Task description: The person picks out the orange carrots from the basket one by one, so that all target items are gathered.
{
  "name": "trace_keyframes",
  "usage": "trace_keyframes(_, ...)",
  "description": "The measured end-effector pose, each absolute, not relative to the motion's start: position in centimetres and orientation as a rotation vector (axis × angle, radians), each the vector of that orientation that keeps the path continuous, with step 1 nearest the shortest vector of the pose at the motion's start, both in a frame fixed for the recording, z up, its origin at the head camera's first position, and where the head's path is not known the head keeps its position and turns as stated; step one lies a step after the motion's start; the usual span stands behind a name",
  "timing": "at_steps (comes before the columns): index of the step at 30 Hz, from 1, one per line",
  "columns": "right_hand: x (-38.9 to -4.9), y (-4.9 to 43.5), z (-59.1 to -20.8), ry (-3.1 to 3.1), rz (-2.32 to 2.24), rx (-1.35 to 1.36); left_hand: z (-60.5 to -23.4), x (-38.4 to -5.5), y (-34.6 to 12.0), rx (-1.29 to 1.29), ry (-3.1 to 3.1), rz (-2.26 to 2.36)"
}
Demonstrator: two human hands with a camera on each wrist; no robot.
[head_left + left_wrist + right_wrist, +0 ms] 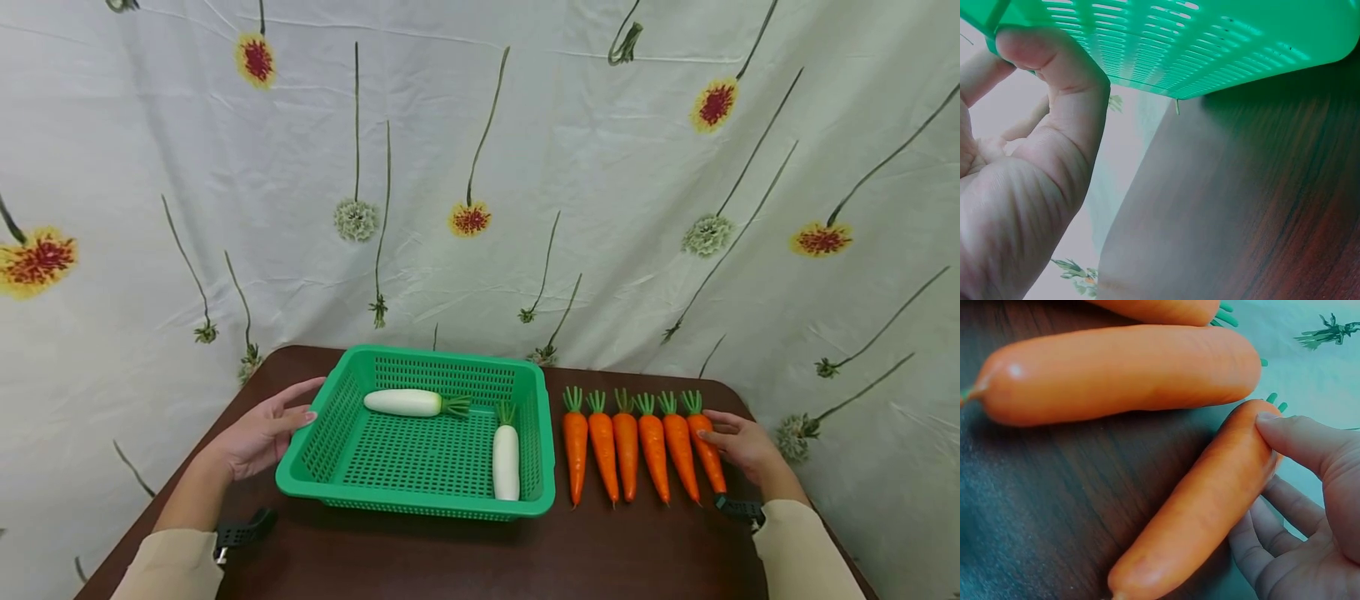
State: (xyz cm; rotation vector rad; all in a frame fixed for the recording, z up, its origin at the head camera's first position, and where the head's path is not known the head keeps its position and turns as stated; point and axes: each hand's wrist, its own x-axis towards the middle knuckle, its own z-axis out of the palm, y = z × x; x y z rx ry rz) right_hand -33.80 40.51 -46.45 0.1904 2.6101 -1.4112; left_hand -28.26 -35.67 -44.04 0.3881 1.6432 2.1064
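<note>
My left hand [258, 433] holds the left rim of a green plastic basket [416, 502], its thumb on the rim in the left wrist view. Inside the basket a white radish [405, 402] lies crosswise at the back, and another white radish [506, 462] lies lengthwise along the right side. To the right, my right hand [742, 446] pinches the rightmost carrot [707, 454] near its leafy end. The right wrist view shows the thumb on top of that carrot [1194, 497], which lies slanted, with the fingers at its far side; the neighbouring carrot [1122, 375] is apart from it.
Several more carrots, among them the leftmost carrot [575, 446], lie side by side with leaves toward the back, between basket and right hand. All stand on a dark brown table [622, 554]. A white flowered cloth [450, 283] hangs behind the table's back edge.
</note>
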Motion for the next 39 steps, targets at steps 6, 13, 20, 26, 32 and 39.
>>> trace_keyframes(6, -33.80, 40.37, -46.30, 2.613, -1.409, 0.207, -44.29, -28.28, -35.70, 0.389, 1.648, 2.111)
trace_keyframes(13, -33.68, 40.48, -46.60, 2.622, -1.395, 0.205, -44.41, -28.17, -35.80, 0.402, 1.643, 2.109)
trace_keyframes(20, -33.63, 40.43, -46.73, 2.629, -1.392, 0.192, -44.42, -28.31, -35.91, 0.411, 1.674, 2.088)
trace_keyframes(26, -33.62, 40.32, -46.33, 2.628, -1.400, 0.186, -44.41, -28.35, -35.91, 0.413, 1.665, 2.088)
trace_keyframes(32, -33.81, 40.41, -46.52, 2.626, -1.423, 0.200, -44.38, -28.23, -35.84, 0.402, 1.674, 2.084)
trace_keyframes(39, -33.84, 40.45, -46.90, 2.626, -1.459, 0.206, -44.16, -28.16, -35.83, 0.392, 1.697, 2.070)
